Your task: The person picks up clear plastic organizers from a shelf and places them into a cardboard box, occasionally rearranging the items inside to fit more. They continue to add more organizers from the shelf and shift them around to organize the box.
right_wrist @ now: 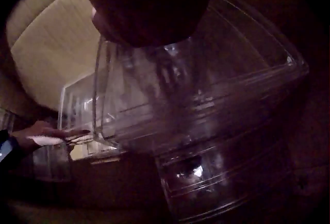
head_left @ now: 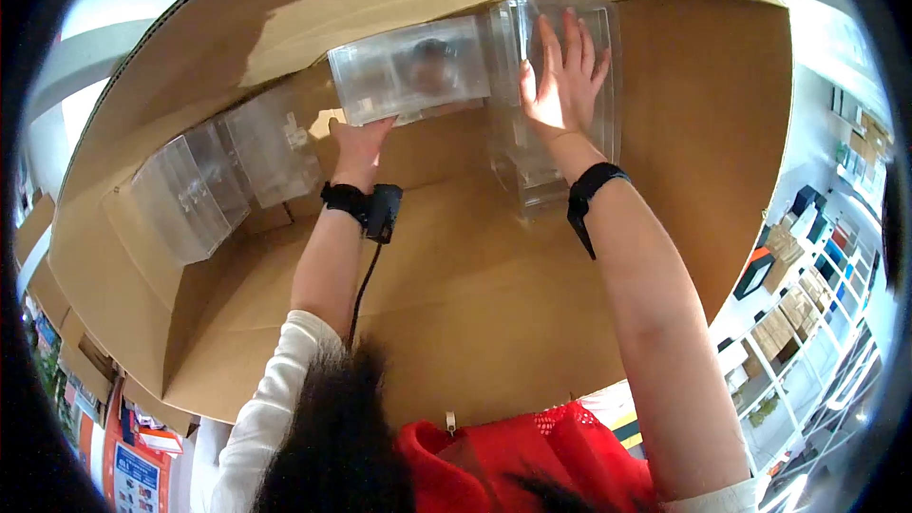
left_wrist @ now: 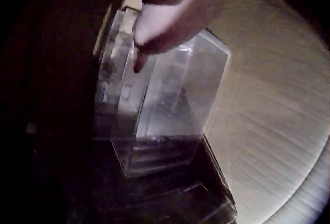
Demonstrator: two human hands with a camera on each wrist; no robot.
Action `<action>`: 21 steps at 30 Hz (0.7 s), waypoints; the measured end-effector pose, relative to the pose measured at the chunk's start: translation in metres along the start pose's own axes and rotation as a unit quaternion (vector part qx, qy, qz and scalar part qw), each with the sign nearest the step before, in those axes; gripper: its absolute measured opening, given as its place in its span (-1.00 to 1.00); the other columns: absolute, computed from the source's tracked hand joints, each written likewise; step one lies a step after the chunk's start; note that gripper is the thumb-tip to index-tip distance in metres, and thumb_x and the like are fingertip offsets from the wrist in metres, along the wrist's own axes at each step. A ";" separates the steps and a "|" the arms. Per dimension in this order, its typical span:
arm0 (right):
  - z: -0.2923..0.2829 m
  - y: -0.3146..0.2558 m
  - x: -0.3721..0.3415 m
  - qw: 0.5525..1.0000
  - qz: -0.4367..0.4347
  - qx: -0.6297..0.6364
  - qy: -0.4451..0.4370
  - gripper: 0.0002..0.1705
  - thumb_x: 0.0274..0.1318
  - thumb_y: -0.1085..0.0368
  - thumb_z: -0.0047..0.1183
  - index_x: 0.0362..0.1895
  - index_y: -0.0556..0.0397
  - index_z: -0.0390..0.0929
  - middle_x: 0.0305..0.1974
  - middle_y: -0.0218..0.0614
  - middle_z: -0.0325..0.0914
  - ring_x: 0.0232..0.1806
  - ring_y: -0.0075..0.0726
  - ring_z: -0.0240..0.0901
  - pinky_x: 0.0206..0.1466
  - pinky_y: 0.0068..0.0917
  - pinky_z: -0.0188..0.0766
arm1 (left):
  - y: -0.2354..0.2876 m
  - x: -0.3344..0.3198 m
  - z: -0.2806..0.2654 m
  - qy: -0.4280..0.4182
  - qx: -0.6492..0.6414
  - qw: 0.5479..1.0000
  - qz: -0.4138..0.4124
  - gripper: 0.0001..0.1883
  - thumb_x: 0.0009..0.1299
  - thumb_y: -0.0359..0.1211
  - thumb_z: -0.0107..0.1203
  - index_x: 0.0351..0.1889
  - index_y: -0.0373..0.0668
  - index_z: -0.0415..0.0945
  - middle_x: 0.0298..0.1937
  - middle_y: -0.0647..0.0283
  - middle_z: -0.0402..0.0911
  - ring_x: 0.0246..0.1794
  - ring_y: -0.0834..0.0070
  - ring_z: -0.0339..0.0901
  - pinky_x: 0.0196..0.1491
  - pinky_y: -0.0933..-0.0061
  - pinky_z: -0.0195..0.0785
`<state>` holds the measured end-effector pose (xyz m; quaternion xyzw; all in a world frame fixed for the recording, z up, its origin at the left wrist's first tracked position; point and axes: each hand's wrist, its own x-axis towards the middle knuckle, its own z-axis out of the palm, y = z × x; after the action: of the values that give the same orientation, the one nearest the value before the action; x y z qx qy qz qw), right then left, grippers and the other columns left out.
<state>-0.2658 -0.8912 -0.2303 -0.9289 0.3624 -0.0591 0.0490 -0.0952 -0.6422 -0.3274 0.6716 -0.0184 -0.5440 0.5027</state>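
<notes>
Inside a large cardboard box [head_left: 456, 294], my right hand [head_left: 565, 95] lies with spread fingers against a clear plastic container [head_left: 522, 147] standing at the right. Left of it, a second clear container [head_left: 408, 71] is set crosswise by the far wall. At that one's lower left corner is my left hand [head_left: 359, 150], fingertips touching its lower edge. From the right wrist view, the left hand [right_wrist: 44, 134] shows straight fingers along the underside of the crosswise container [right_wrist: 80, 103]. The left wrist view is dark, with the hand [left_wrist: 170, 23] over clear plastic [left_wrist: 170, 95].
More clear containers [head_left: 195, 195] stand in a row at the box's left end. The box's right wall [head_left: 703, 133] rises beside the right container. Outside, a white metal rack [head_left: 807, 323] holds boxes at the right. A cable [head_left: 361, 290] runs from the left wrist.
</notes>
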 end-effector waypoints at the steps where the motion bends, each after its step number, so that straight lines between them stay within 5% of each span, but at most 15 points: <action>1: 0.002 0.001 0.001 1.000 -0.001 0.004 0.003 -0.30 -0.02 -0.04 -0.13 0.27 -0.25 0.13 0.36 -0.24 -0.14 0.39 -0.12 -0.26 0.32 0.26 -0.40 | 0.006 0.000 0.012 -0.028 -0.084 0.996 0.017 -0.29 0.05 -0.35 0.31 0.12 -0.41 0.18 0.19 0.11 0.26 0.10 0.37 0.32 0.05 0.40 0.31; 4: 0.000 0.002 0.003 1.000 -0.012 -0.003 0.007 -0.32 0.01 -0.04 -0.16 0.27 -0.25 0.12 0.36 -0.23 -0.13 0.39 -0.11 -0.26 0.31 0.27 -0.37 | -0.035 0.029 0.031 0.076 -0.348 0.934 0.035 -0.39 0.17 -0.14 0.17 0.07 -0.34 0.27 0.13 0.09 0.32 0.14 0.29 0.26 0.13 0.20 0.23; 6: 0.001 0.003 0.002 1.000 -0.020 -0.016 0.010 -0.33 0.03 -0.05 -0.18 0.27 -0.25 0.11 0.35 -0.23 -0.13 0.39 -0.11 -0.25 0.32 0.27 -0.37 | -0.034 0.022 0.027 0.082 -0.613 0.782 -0.082 -0.41 0.25 0.02 0.02 0.03 -0.28 0.33 0.12 0.07 0.33 0.19 0.21 0.20 0.19 0.06 0.14; 9: -0.003 -0.002 0.001 1.000 -0.014 -0.007 0.004 -0.34 0.04 -0.05 -0.15 0.26 -0.25 0.12 0.35 -0.25 -0.11 0.39 -0.10 -0.23 0.33 0.24 -0.36 | -0.059 0.019 -0.010 0.220 -0.604 0.757 -0.115 -0.39 0.32 0.10 -0.24 0.10 -0.20 0.29 0.19 0.06 0.26 0.30 0.08 0.04 0.24 -0.11 -0.03; 11: -0.002 0.000 0.001 1.000 -0.015 -0.013 0.009 -0.35 0.04 -0.03 -0.12 0.25 -0.24 0.14 0.35 -0.27 -0.11 0.38 -0.10 -0.22 0.33 0.23 -0.36 | -0.082 0.016 -0.036 0.438 -0.586 0.664 -0.154 -0.42 0.33 0.05 -0.22 0.16 -0.14 0.26 0.28 0.12 0.19 0.32 0.07 0.02 0.27 -0.06 -0.07; 13: -0.003 -0.001 0.001 1.000 -0.014 -0.016 0.008 -0.35 0.05 -0.04 -0.14 0.25 -0.24 0.14 0.35 -0.26 -0.11 0.38 -0.10 -0.21 0.33 0.22 -0.36 | -0.117 0.002 -0.074 0.477 -0.573 0.653 -0.132 -0.44 0.34 0.04 -0.24 0.18 -0.11 0.24 0.27 0.14 0.19 0.31 0.09 0.03 0.26 -0.07 -0.07; 21: 0.003 0.001 0.002 0.999 -0.021 -0.019 0.017 -0.35 0.08 -0.12 -0.24 0.26 -0.22 0.14 0.35 -0.25 -0.11 0.39 -0.10 -0.23 0.33 0.19 -0.36 | -0.144 -0.049 -0.163 0.293 -0.553 0.776 -0.078 -0.48 0.36 0.00 -0.32 0.22 0.02 0.18 0.25 0.22 0.19 0.29 0.17 0.03 0.26 -0.14 -0.09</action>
<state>-0.2641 -0.8932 -0.2332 -0.9359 0.3445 -0.0694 0.0240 -0.0683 -0.4365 -0.4080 0.4043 0.4857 -0.2747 0.7247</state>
